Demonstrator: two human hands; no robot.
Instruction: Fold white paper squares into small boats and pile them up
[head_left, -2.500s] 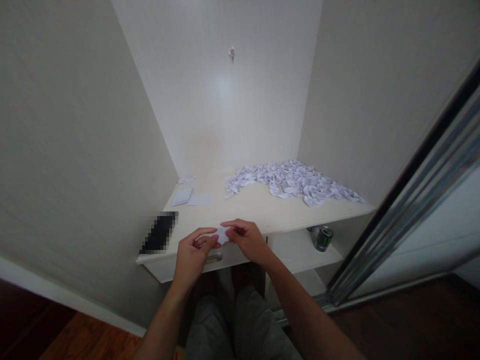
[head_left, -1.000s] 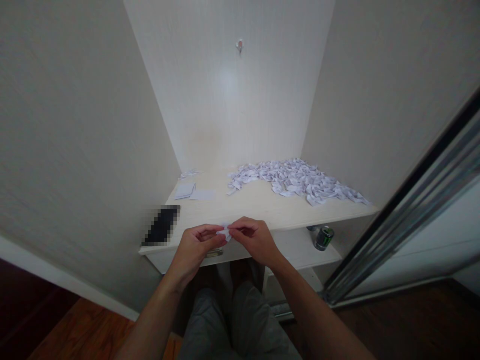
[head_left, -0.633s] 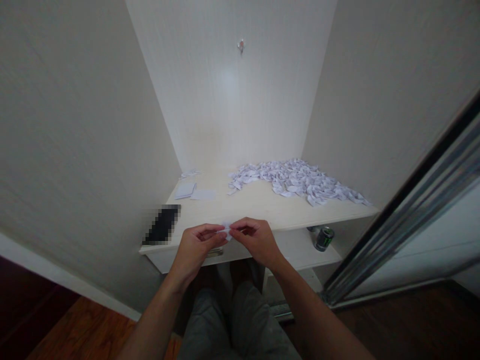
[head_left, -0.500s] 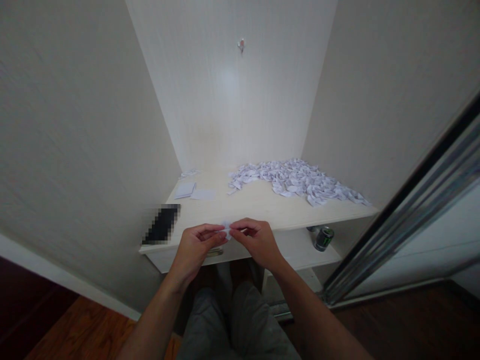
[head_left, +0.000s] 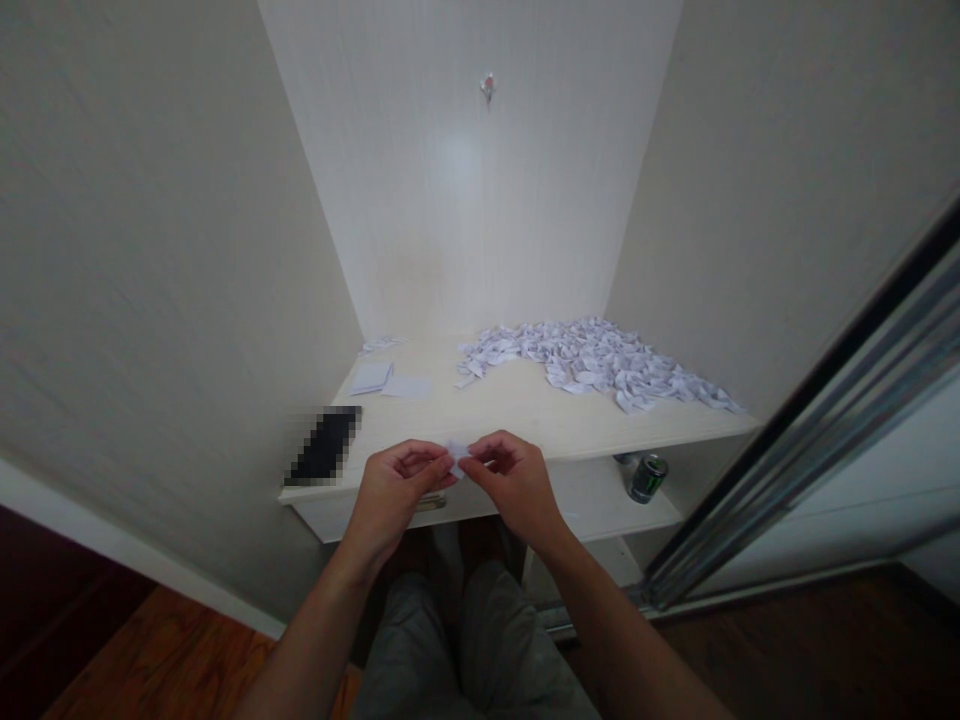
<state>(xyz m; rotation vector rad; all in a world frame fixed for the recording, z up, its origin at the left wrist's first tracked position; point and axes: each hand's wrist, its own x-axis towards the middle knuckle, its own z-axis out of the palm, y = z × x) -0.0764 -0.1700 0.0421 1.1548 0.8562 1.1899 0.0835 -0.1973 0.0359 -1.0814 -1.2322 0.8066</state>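
Observation:
Between my two hands is a small piece of white paper, held just in front of the shelf's front edge. My left hand pinches its left side between thumb and fingers. On the other side, my right hand grips it the same way, fingers curled. The fingertips cover much of the paper, so its exact shape is hard to make out. Farther back on the white shelf lie a small stack of white paper squares and a flat sheet beside it.
A wide heap of folded paper pieces spreads over the back right. Several more strips lie in the back left corner. A dark, pixelated rectangle is at the left edge. A black can stands on the lower shelf.
My fingers have shifted slightly on the paper, and more of it shows between them. The things on the shelf stay where they were.

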